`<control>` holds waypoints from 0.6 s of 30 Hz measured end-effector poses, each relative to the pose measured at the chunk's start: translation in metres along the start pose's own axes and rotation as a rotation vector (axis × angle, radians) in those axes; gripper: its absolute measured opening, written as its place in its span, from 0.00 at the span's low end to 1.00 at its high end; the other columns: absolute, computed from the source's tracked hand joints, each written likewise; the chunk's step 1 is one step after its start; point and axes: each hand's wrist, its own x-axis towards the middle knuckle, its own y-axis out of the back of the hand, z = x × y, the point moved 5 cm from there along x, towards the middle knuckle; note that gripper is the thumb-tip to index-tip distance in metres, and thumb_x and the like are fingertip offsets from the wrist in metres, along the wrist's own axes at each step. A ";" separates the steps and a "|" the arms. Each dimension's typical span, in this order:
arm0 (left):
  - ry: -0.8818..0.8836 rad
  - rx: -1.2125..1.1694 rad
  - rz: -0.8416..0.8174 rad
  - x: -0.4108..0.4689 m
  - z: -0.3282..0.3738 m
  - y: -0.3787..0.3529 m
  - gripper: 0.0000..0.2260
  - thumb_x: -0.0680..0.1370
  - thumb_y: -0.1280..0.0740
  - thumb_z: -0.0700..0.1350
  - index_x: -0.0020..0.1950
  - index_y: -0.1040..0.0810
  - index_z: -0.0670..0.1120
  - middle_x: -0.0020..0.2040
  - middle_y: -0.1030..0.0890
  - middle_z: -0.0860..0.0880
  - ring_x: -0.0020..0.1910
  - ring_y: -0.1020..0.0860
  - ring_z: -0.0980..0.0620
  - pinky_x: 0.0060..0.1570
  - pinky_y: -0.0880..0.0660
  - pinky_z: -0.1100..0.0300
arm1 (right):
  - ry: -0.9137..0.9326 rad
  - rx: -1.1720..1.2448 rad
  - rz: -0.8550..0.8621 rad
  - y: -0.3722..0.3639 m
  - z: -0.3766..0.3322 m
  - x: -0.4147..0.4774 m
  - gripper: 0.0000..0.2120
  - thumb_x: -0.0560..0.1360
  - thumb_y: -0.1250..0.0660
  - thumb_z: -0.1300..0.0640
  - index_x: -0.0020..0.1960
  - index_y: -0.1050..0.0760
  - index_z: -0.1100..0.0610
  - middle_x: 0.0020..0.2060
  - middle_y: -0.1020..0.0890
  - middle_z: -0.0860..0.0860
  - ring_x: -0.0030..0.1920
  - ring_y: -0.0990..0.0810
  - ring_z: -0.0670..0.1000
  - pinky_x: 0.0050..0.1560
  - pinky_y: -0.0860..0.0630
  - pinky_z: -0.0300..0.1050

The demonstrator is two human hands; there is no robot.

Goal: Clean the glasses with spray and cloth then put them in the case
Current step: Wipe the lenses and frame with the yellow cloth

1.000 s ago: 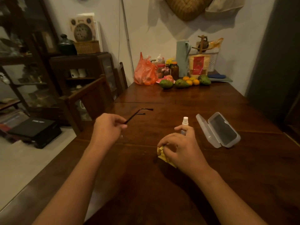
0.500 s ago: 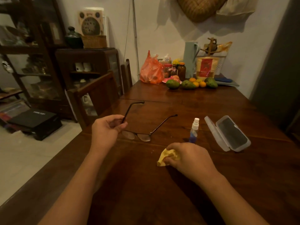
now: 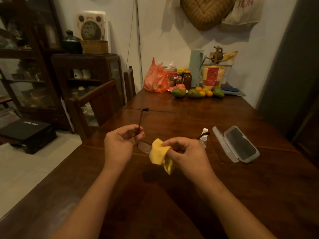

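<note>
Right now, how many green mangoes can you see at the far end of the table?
3. One sits left, by the orange bag; one is in the middle, beside the small oranges; one is right, below the pouch. The bag may hide more.

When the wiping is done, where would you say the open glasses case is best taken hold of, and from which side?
Probably the tray half of the case, gripped across its two long edges from above, coming in from the right hand's side. It lies open and flat on the table, its lid folded out to the left, so lifting by the lid might let the hinge swing.
</note>
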 end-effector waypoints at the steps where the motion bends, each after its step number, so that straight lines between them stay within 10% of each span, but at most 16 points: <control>1: -0.012 0.001 -0.003 -0.002 0.002 -0.003 0.15 0.70 0.29 0.27 0.50 0.17 0.45 0.39 0.13 0.51 0.42 0.15 0.55 0.40 0.21 0.66 | 0.006 0.019 0.032 -0.001 -0.003 0.001 0.09 0.74 0.27 0.54 0.47 0.18 0.39 0.45 0.17 0.35 0.49 0.21 0.34 0.42 0.22 0.34; 7: -0.062 0.007 -0.019 -0.013 0.003 -0.020 0.21 0.70 0.26 0.31 0.41 0.15 0.60 0.41 0.13 0.54 0.43 0.15 0.55 0.40 0.21 0.65 | 0.225 -0.416 0.025 -0.014 -0.018 -0.005 0.13 0.78 0.34 0.50 0.61 0.20 0.45 0.57 0.18 0.43 0.58 0.22 0.42 0.59 0.24 0.47; 13: -0.152 0.086 0.016 -0.019 0.011 -0.025 0.21 0.71 0.25 0.34 0.43 0.16 0.63 0.41 0.14 0.57 0.42 0.15 0.57 0.38 0.20 0.66 | 0.459 -0.888 0.127 -0.016 -0.027 -0.019 0.18 0.75 0.40 0.39 0.60 0.21 0.42 0.59 0.19 0.43 0.77 0.46 0.65 0.69 0.64 0.75; 18: -0.181 0.087 0.054 -0.022 0.016 -0.023 0.19 0.70 0.26 0.32 0.42 0.17 0.59 0.40 0.14 0.57 0.39 0.15 0.57 0.36 0.23 0.69 | 0.468 -0.948 0.085 -0.006 -0.021 -0.018 0.15 0.74 0.37 0.39 0.54 0.17 0.43 0.56 0.18 0.43 0.77 0.46 0.62 0.68 0.59 0.77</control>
